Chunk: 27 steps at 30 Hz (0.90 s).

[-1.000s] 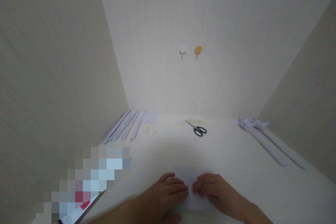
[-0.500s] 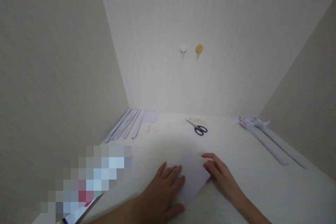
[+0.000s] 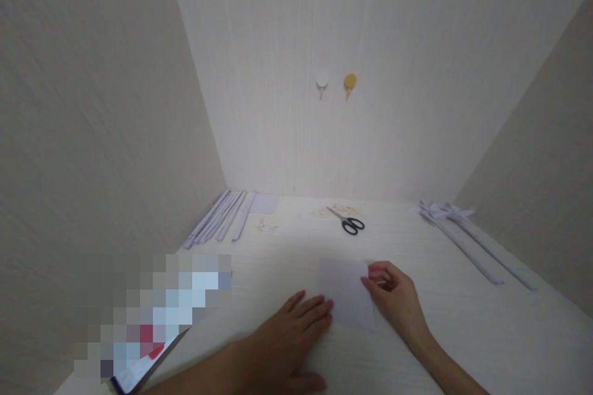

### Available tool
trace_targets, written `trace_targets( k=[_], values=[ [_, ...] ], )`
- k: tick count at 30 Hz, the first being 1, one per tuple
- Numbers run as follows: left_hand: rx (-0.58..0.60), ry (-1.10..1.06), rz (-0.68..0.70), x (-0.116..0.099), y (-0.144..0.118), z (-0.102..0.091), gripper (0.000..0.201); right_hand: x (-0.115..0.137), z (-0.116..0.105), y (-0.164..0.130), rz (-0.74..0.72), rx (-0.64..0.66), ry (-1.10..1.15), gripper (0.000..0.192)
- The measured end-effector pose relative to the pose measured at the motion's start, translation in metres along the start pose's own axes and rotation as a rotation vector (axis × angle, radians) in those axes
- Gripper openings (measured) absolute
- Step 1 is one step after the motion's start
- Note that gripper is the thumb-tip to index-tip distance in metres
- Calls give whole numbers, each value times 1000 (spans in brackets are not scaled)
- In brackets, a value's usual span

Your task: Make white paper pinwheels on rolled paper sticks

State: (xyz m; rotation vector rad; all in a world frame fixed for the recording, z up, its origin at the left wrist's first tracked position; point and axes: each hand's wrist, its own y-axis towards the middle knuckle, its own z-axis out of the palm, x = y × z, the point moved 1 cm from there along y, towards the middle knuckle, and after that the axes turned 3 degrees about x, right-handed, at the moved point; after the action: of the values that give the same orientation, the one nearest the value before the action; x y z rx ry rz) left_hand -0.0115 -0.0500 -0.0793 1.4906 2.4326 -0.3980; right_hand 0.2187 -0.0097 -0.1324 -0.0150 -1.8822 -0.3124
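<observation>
A square sheet of pale lavender paper (image 3: 348, 293) lies on the white table, its sides roughly square to me. My left hand (image 3: 301, 333) rests flat with its fingers stretched out, the fingertips touching the paper's left edge. At the upper right corner, the thumb and fingers of my right hand (image 3: 393, 293) are closed in a pinch on the sheet. Beyond the paper lie scissors (image 3: 349, 224) with black handles, blades pointing to the back left.
Several narrow folded paper strips (image 3: 217, 219) lie at back left beside a flat paper piece (image 3: 264, 203). Rubber bands (image 3: 265, 226) sit near them. Paper strips with a bow-like top (image 3: 456, 237) lie at right. A phone-like device (image 3: 152, 352), partly pixelated, is at front left.
The paper has turned from a diamond position to lying square to me. My right hand has shifted up and closed on its upper right corner. My left hand stays flat.
</observation>
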Motion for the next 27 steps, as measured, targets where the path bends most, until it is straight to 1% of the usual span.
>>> trace_targets(
  k=[3, 6, 10, 14, 17, 20, 24, 27],
  values=[
    [8, 9, 1, 0, 0, 0, 67, 2, 1, -3, -48, 9, -82, 22],
    [11, 19, 0, 0, 1, 1, 68, 13, 3, -10, -181, 60, -230, 24],
    [-3, 36, -14, 1, 0, 4, 68, 24, 6, -18, -450, 236, -410, 30],
    [-33, 53, -54, 4, 0, 9, 68, 24, 8, -22, -609, 451, -548, 38],
    [-45, 56, -72, 5, 0, 12, 68, 24, 8, -24, -684, 596, -641, 42],
    [-50, 58, -79, 4, 1, 12, 68, 26, 7, -24, -726, 706, -703, 46],
    [-41, 61, -87, 2, 0, 9, 67, 31, 5, -24, -746, 771, -753, 46],
    [-29, 64, -84, 2, -1, 6, 65, 32, 5, -24, -767, 792, -784, 45]
  ],
)
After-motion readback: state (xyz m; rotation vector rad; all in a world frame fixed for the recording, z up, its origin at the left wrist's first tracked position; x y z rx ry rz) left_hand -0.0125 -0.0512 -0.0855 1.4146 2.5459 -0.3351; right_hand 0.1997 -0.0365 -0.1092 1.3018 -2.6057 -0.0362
